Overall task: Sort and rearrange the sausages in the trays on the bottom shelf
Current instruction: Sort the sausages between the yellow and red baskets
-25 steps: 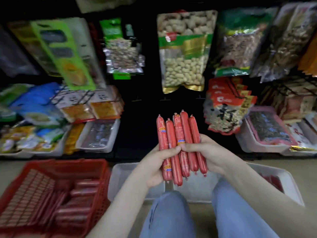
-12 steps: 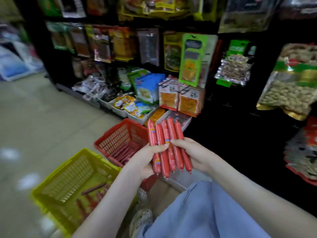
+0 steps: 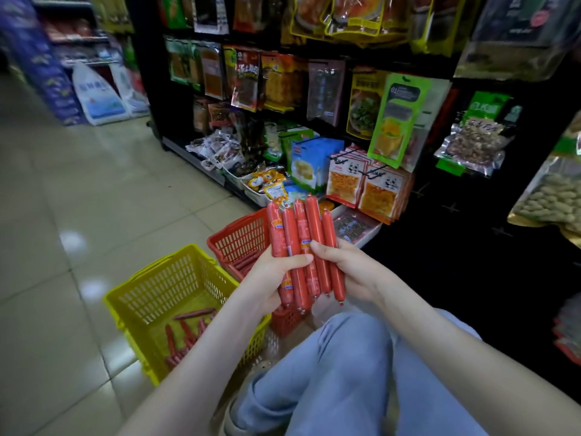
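Head view: a yellow basket (image 3: 147,297) and a red basket (image 3: 239,237) are set at left (contents blurred, possibly more stock). Five sausages (image 3: 301,240) are gripped upright by left hand (image 3: 270,278) and right hand (image 3: 349,269) together; sorting is judged underway, and their placement must be decided next.

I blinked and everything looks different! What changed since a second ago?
The view swung left: a yellow plastic basket came into sight, and the red plastic basket shifted from lower left to the middle. Unchanged: left hand and right hand still grip five red plastic-wrapped sausages upright.
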`<state>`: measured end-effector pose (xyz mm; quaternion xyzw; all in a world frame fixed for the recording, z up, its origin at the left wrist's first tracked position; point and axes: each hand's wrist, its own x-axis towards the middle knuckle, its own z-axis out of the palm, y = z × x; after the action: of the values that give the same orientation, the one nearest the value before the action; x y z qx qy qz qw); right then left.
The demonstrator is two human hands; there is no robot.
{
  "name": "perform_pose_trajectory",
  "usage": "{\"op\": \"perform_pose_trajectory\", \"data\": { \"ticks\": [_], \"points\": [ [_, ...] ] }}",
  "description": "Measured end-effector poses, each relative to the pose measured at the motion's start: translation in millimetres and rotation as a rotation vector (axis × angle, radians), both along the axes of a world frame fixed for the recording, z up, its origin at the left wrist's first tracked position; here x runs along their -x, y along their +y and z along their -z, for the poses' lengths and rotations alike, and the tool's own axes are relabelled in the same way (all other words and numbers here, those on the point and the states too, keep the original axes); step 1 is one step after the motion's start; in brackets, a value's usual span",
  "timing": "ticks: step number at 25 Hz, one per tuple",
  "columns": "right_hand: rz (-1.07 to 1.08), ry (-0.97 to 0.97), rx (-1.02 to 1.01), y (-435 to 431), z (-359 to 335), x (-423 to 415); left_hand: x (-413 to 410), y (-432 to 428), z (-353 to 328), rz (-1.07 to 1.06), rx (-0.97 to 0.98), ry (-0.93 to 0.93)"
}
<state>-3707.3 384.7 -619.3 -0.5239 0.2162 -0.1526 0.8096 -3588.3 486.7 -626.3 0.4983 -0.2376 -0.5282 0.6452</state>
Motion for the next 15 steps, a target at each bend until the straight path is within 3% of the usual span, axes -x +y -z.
{"op": "perform_pose_trajectory", "data": {
  "ticks": [5,15],
  "points": [
    [-0.102,-0.018,0.095,-10.2,-9.5,-38.5,-31.9,2.5,2.8,-0.095,0.079,-0.025],
    [-0.258,-0.011,0.081,-71.9,76.5,-170.8,-137.1,-39.2,79.2,-0.386,-0.071,-0.081]
  ]
}}
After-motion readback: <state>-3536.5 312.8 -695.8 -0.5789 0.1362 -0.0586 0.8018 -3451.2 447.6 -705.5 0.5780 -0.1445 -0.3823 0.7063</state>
